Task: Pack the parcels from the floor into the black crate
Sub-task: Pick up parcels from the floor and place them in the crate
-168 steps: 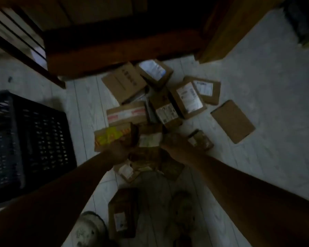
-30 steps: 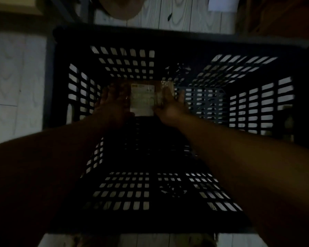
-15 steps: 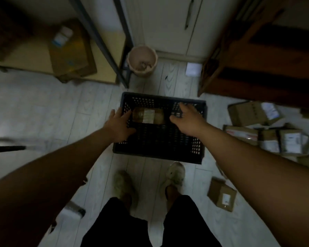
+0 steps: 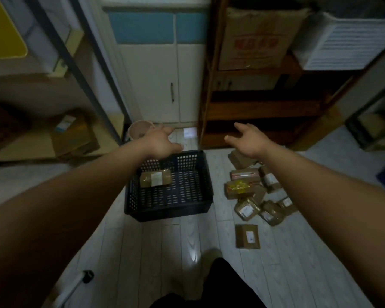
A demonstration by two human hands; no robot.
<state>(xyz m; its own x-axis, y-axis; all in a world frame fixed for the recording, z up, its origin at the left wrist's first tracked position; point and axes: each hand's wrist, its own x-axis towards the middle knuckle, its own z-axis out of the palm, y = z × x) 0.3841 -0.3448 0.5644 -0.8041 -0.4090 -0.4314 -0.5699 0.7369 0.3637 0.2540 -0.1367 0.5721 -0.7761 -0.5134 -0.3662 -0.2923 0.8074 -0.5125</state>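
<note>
The black crate [image 4: 187, 207] stands on the pale floor ahead of me. One brown parcel [image 4: 155, 178] with a white label lies flat inside it, near the far left corner. A pile of several brown parcels [image 4: 251, 192] lies on the floor to the crate's right, one with yellow tape [image 4: 239, 186], and a single parcel [image 4: 247, 236] lies apart nearer to me. My left hand [image 4: 161, 141] hovers above the crate's far edge, fingers spread, empty. My right hand [image 4: 246, 140] is raised above the pile's far end, open and empty.
A wooden shelf unit [image 4: 265, 107] rises behind the pile. A white cabinet [image 4: 165, 85] and a small pink bin [image 4: 139, 130] stand beyond the crate. A cardboard box [image 4: 73, 134] sits on a low platform at left. My leg [image 4: 218, 283] is at the bottom.
The parcel went from the floor pile into the crate and both hands let it go. I have stood up, so the crate now looks farther away, and my hands have lifted off it.
</note>
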